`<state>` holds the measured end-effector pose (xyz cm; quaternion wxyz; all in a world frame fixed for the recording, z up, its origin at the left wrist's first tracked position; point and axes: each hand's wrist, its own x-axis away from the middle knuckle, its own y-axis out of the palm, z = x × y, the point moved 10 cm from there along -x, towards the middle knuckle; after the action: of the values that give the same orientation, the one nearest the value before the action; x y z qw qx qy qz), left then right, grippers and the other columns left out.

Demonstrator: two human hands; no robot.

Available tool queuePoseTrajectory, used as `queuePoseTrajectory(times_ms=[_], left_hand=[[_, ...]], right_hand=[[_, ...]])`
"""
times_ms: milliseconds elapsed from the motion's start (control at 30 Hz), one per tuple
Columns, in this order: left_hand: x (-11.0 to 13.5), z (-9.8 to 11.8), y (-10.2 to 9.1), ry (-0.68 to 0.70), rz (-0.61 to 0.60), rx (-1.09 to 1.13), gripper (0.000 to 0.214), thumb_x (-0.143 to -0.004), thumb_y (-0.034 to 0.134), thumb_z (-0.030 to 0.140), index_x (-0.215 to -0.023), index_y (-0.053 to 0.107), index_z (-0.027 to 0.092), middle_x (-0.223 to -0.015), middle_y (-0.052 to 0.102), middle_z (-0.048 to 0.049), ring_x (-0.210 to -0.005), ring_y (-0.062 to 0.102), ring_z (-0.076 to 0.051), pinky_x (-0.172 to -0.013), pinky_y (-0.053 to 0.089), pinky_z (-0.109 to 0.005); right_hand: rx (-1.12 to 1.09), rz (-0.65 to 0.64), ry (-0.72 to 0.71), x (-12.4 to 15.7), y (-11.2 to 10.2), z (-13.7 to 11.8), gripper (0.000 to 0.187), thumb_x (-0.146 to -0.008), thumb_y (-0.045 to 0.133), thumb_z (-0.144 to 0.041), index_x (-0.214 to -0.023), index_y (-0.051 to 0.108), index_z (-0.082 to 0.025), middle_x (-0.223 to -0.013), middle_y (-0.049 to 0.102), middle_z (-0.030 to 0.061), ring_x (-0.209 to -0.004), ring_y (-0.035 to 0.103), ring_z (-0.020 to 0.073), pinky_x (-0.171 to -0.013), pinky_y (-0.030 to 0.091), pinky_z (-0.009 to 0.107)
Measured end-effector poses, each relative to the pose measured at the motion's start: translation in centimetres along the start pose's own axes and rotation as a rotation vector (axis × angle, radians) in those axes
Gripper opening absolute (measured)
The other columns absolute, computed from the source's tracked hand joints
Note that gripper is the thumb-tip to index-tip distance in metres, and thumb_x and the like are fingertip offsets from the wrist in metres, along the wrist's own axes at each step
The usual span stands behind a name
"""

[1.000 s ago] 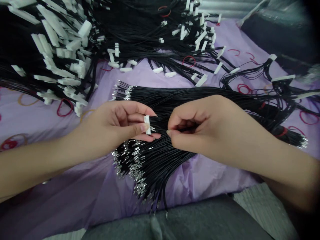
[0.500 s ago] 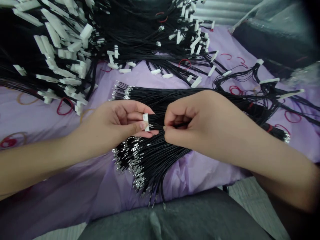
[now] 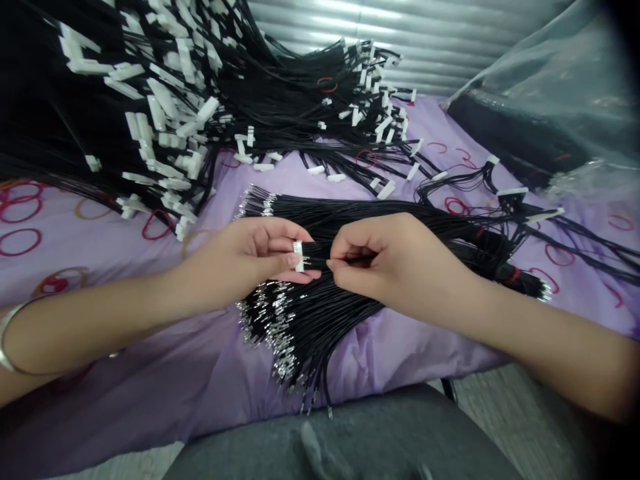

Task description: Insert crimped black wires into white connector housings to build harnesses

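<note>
At centre frame, a person's left hand (image 3: 250,260) clamps a small white connector (image 3: 299,256) between thumb and fingers, while the right hand (image 3: 385,263), fingertips pinched together, grips a single black wire (image 3: 320,261) whose end meets the connector. Both hands hover over a fanned bundle of loose wires (image 3: 320,313) tipped with metal terminals (image 3: 273,327), lying on a purple cloth (image 3: 100,280). A heap of finished harnesses (image 3: 125,120) with white plugs fills the upper left. Red rubber bands (image 3: 20,241) dot the cloth. A clear plastic bag (image 3: 550,100) sits at upper right, before a corrugated metal wall (image 3: 425,40). A silver bangle (image 3: 5,333) circles the left wrist.
</note>
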<state>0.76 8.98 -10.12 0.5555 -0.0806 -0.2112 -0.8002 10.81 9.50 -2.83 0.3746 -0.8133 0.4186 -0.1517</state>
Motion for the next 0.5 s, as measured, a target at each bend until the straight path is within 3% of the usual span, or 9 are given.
queuePoseTrajectory(times_ms=[300,500], left_hand=[[0.05,-0.05,0.04,-0.021,-0.022,0.041,0.023,-0.08,0.064,-0.006,-0.089,0.069,0.015,-0.072,0.078,0.0013,-0.069,0.078,-0.013,-0.071,0.063,-0.016],[-0.01,-0.4,-0.12,-0.035,-0.03,0.053,0.02,-0.081,0.068,-0.003,-0.091,0.069,0.015,-0.072,0.078,-0.0009,-0.073,0.078,-0.016,-0.073,0.064,-0.019]], right_hand=[[-0.092,-0.103,0.079,-0.79,0.57,0.68,0.013,-0.071,0.06,-0.013,-0.058,0.057,-0.014,-0.051,0.048,-0.0067,-0.049,0.039,0.0036,-0.046,0.027,0.019],[-0.163,-0.091,0.085,-0.52,0.5,0.77,0.012,-0.072,0.061,-0.012,-0.061,0.059,-0.013,-0.053,0.049,-0.0066,-0.05,0.039,0.0032,-0.047,0.03,0.017]])
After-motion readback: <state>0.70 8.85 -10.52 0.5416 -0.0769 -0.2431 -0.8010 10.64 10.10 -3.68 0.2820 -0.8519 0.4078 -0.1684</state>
